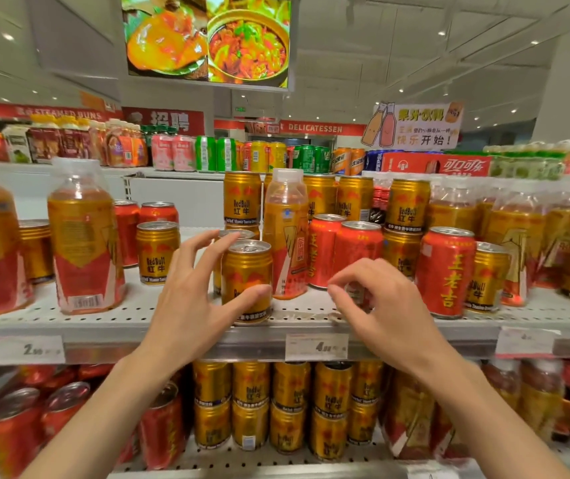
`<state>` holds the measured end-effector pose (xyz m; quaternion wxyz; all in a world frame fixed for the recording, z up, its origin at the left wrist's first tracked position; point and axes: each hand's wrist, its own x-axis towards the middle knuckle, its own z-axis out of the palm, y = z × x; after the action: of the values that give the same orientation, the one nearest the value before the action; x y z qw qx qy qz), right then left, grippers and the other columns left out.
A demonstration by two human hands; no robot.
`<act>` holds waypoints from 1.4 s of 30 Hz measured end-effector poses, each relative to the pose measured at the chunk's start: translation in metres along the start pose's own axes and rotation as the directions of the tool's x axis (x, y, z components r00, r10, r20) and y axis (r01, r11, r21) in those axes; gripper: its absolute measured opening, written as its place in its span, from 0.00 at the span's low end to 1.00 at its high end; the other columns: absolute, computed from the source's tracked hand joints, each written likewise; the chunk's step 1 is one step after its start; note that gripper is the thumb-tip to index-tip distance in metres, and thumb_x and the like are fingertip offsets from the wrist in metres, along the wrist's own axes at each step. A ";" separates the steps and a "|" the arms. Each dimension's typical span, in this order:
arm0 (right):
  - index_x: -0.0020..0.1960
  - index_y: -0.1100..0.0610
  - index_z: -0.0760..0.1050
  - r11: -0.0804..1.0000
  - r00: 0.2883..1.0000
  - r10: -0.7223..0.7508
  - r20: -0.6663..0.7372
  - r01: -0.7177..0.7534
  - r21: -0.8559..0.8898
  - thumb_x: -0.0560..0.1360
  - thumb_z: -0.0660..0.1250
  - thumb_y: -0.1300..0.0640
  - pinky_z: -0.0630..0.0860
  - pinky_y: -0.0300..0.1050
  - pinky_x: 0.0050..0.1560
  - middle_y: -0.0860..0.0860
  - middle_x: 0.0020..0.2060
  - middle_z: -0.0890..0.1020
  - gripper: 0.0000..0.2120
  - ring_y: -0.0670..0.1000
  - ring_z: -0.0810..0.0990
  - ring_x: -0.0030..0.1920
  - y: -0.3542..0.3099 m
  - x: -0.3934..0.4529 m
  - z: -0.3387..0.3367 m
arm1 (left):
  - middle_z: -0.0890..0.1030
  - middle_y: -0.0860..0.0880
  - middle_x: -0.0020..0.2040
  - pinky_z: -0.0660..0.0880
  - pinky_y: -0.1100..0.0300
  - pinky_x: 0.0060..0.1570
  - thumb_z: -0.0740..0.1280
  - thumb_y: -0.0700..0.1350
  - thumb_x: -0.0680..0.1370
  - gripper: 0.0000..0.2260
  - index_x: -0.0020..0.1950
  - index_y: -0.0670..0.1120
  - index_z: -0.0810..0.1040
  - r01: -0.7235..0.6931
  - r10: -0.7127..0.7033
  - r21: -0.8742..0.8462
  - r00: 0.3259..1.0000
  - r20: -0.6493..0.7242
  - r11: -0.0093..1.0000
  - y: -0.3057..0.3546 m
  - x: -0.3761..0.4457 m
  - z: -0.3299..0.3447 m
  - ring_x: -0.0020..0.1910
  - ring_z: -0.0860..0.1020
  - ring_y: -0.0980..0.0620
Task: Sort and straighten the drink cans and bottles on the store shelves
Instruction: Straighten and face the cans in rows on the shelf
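Reaching at frame centre, the left hand (193, 299) spreads open, thumb touching a gold can (247, 281); the right hand (383, 312) hovers loosely curled, empty, lower right.

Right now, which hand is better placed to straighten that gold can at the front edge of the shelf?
Left. The left hand already wraps the gold can, thumb against its lower front. The right hand is beside it, pinched on nothing visible.

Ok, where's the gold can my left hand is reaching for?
The gold can stands at the front edge of the upper shelf, centre of view, with the left hand around it and a bottle behind.
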<state>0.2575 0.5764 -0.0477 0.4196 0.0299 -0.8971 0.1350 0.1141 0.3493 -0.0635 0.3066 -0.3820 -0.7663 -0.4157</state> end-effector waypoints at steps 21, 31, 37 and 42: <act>0.75 0.53 0.63 0.979 0.984 0.163 0.077 -0.151 -0.136 0.70 0.68 0.28 0.75 0.61 0.64 0.49 0.59 0.83 0.44 0.53 0.82 0.57 -0.041 0.119 0.016 | 0.67 0.63 0.71 0.73 0.60 0.66 0.75 0.54 0.71 0.34 0.76 0.64 0.66 0.087 -0.038 -0.385 0.990 0.134 0.919 -0.016 -0.002 -0.014 0.70 0.70 0.63; 0.78 0.49 0.62 0.993 0.993 0.120 -0.022 -0.120 0.007 0.70 0.70 0.30 0.76 0.53 0.65 0.46 0.68 0.78 0.44 0.49 0.77 0.65 -0.042 0.088 -0.010 | 0.76 0.55 0.58 0.80 0.65 0.51 0.75 0.59 0.68 0.36 0.76 0.61 0.68 0.102 -0.067 -0.378 0.992 0.105 0.920 -0.017 -0.003 -0.011 0.55 0.78 0.58; 0.78 0.50 0.64 0.982 0.984 0.167 -0.060 -0.161 0.094 0.72 0.71 0.36 0.74 0.37 0.56 0.44 0.63 0.79 0.39 0.42 0.77 0.59 -0.041 0.061 -0.025 | 0.74 0.55 0.54 0.83 0.60 0.44 0.71 0.65 0.68 0.38 0.77 0.60 0.66 0.067 -0.055 -0.205 0.997 0.061 0.977 -0.003 0.002 0.006 0.49 0.79 0.58; 0.80 0.51 0.58 0.974 0.976 0.214 -0.046 -0.210 0.085 0.73 0.68 0.32 0.79 0.53 0.63 0.48 0.69 0.77 0.44 0.49 0.78 0.64 -0.039 0.053 -0.019 | 0.70 0.53 0.56 0.79 0.55 0.54 0.68 0.68 0.69 0.38 0.77 0.56 0.68 0.012 -0.012 -0.014 1.000 -0.009 1.000 0.002 0.005 0.013 0.53 0.74 0.54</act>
<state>0.2444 0.5473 0.0126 0.4255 -0.0530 -0.8774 0.2152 0.1113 0.3636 -0.0647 0.3048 -0.3778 -0.7642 -0.4247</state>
